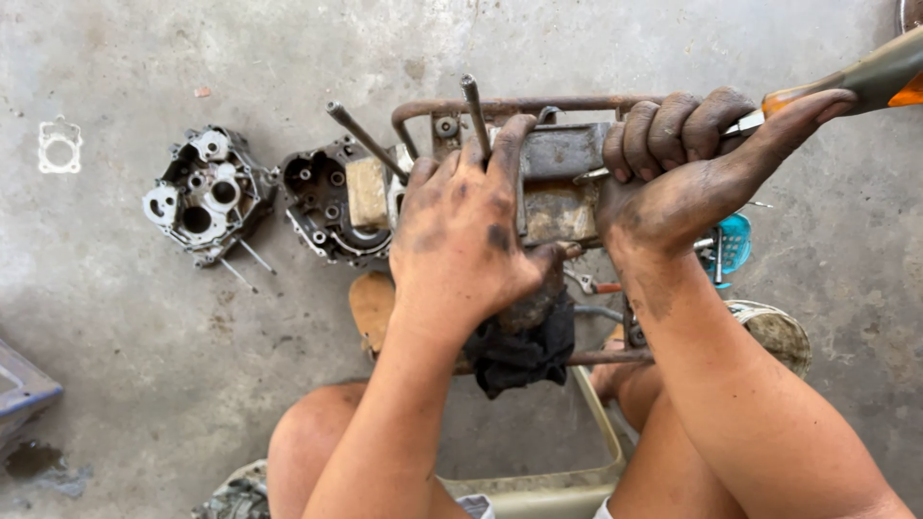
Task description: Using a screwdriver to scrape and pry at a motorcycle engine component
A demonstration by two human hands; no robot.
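Your left hand (461, 240), greasy, lies spread over the engine block (553, 192) on the rusty metal stand (500, 106), grip loose, fingers by a stud (475, 113). Your right hand (687, 159) is clamped on the screwdriver (870, 82), tip at the block's top. Two crankcase halves (207, 192) sit on the concrete floor (115, 317), well left.

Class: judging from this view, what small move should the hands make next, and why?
Probably lever the screwdriver gently. The right hand grips its shaft against the engine part on the rusty stand, and the left hand braces that part.
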